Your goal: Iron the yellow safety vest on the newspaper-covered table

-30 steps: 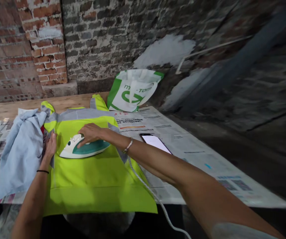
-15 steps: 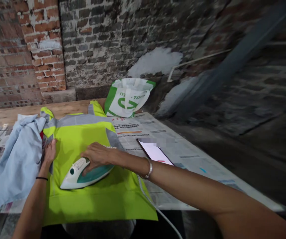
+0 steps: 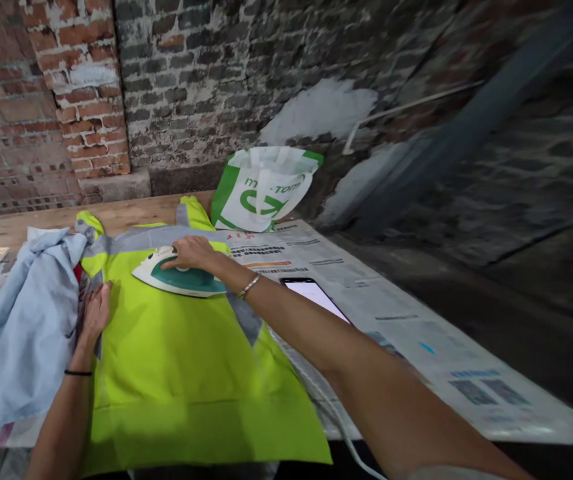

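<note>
A bright yellow-green shirt with grey bands lies spread on the newspaper-covered table, its lower edge hanging over the front. My right hand is closed around the handle of a white and teal clothes iron. The iron sits on the upper part of the shirt, just below the grey chest band, its tip pointing left. My left hand rests with fingers stretched out along the shirt's left edge, holding nothing. Beside it lies a crumpled light blue cloth.
A white and green bag stands at the back, near the brick wall. A phone with a lit screen lies on the newspaper right of the shirt. The white power cord runs under my right forearm and off the front edge.
My right hand has moved the iron up the shirt, away from me, from its middle toward the chest band. My left hand stays at the left edge. The view has shifted slightly.
</note>
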Demonstrator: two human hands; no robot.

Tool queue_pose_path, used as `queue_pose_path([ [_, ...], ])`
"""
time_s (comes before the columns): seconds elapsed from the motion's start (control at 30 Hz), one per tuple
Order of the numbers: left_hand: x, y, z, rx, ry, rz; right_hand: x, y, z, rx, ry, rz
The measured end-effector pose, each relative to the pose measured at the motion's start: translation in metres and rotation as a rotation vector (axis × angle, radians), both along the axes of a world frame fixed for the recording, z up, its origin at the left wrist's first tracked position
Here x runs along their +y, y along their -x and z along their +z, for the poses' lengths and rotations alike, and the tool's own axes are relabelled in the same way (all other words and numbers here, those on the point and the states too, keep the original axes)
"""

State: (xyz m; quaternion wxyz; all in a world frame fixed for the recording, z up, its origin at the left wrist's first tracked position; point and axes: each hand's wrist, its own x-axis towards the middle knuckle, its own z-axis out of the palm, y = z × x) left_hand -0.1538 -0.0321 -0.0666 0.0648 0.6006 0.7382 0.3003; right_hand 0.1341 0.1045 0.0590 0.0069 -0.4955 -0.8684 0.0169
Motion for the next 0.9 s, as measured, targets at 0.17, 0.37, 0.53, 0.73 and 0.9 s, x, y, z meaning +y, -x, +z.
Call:
queue_pose_path([
  [0.17, -0.002, -0.001, 0.003, 0.031, 0.026, -0.021, 0.048, 0.006, -0.005, 0.040, 0.005, -0.089],
  [0.37, -0.001, -0.001, 0.002, 0.071, 0.048, -0.021, 0.072, 0.007, -0.006, 0.070, -0.011, -0.123],
  [0.53, -0.001, -0.001, 0.001, 0.084, 0.048, -0.013, 0.069, 0.006, -0.001, 0.052, 0.023, -0.079],
  [0.73, 0.002, -0.001, 0.001, 0.077, 0.045, -0.008, 0.051, 0.000, 0.005, 0.013, 0.106, 0.056],
  [0.9, 0.004, 0.000, 0.002, 0.076, 0.036, -0.013, 0.023, -0.005, 0.007, -0.009, 0.093, 0.149],
])
